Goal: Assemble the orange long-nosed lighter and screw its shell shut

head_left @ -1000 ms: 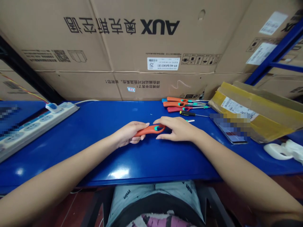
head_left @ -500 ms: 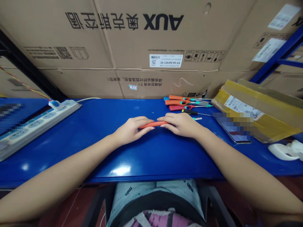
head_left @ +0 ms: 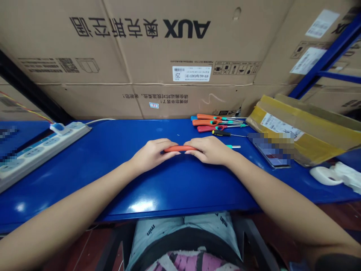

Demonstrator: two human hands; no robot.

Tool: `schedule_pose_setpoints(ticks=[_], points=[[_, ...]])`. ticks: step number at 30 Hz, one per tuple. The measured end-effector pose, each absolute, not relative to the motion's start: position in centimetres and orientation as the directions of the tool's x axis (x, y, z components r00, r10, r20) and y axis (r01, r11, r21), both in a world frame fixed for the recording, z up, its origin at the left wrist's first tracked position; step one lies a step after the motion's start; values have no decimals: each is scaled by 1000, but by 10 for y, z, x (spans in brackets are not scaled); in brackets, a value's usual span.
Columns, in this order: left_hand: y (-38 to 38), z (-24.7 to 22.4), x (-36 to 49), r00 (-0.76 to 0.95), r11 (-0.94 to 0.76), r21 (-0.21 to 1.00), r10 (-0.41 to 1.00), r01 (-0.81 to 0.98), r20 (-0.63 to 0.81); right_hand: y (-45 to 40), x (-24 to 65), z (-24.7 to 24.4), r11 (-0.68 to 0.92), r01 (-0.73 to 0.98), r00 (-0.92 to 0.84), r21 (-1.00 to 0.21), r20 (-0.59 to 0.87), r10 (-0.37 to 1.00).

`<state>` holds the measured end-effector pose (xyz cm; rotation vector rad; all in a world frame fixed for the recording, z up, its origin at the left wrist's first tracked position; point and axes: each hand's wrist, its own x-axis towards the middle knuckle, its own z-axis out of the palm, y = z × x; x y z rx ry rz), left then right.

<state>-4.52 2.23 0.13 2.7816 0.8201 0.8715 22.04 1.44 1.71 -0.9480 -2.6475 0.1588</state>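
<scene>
Both my hands grip one orange-red long-nosed lighter, held crosswise low over the blue table. My left hand pinches its left end, thumb below and fingers above. Closed around the handle further right is my right hand, which hides that part. The lighter's green collar and metal nozzle stick out past the right hand. Behind it lie several similar lighters: orange ones and a red one. A small black and yellow screwdriver rests just in front of them.
A power strip with a plug in it runs along the left. To the right are a phone, a yellow-taped carton and a white rounded object. A large cardboard sheet stands upright behind the blue table.
The head view has shifted slightly, so the scene sits a little further left. Both hands keep the same hold on the lighter, with hardly any movement.
</scene>
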Motion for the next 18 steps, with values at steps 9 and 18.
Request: schedule_pose_setpoints(ticks=[9,18], points=[[15,1,-43,731,-870,277,493,408,472,10,212,12,778,591,-737,-215,249,629],[27,17,-61,726,-869,148,479,472,493,17,227,28,665,718,-641,-205,177,747]])
